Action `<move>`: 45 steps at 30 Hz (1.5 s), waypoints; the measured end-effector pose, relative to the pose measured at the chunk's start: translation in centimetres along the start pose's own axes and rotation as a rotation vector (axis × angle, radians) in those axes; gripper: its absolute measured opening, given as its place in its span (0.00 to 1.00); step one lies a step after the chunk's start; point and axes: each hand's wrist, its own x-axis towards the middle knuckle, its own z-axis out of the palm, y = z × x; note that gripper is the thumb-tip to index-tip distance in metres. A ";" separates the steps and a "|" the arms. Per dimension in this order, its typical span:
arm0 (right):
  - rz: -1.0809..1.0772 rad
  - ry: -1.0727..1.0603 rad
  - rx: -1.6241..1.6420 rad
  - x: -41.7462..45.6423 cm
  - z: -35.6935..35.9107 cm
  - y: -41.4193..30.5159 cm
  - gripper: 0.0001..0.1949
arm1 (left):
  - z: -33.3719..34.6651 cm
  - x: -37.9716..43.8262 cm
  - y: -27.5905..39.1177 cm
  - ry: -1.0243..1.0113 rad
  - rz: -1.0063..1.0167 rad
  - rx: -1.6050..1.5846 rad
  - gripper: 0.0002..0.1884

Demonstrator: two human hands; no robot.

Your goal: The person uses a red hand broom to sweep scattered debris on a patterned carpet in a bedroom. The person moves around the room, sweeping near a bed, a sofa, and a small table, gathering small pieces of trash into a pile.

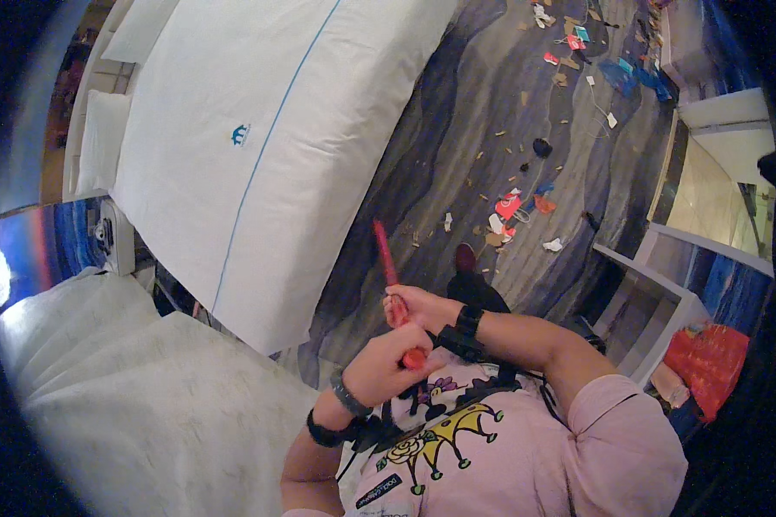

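My left hand (388, 362) grips the near end of a red pole (386, 255), whose round end cap shows beside the thumb. Farther along it, my right hand (420, 307) is closed around the same pole. The pole slants away from my chest towards the floor, beside the long side of the bed. Its far tip looks thin and dark, and I cannot tell what, if anything, is fixed to it. Dark bands are on both wrists.
A bed with white bedding (284, 161) stands at the left, and a pale sheet (168, 400) lies lower left. Paper scraps, red tags (508, 204) and blue plastic (621, 76) litter the patterned floor (465, 129). At the right are an open grey shelf unit (669, 291) and a red bag (708, 362).
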 end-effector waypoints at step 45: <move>-0.469 -0.280 0.251 -14.2 -1.7 -8.0 0.08 | 7.5 8.5 1.7 -0.116 0.567 0.003 0.11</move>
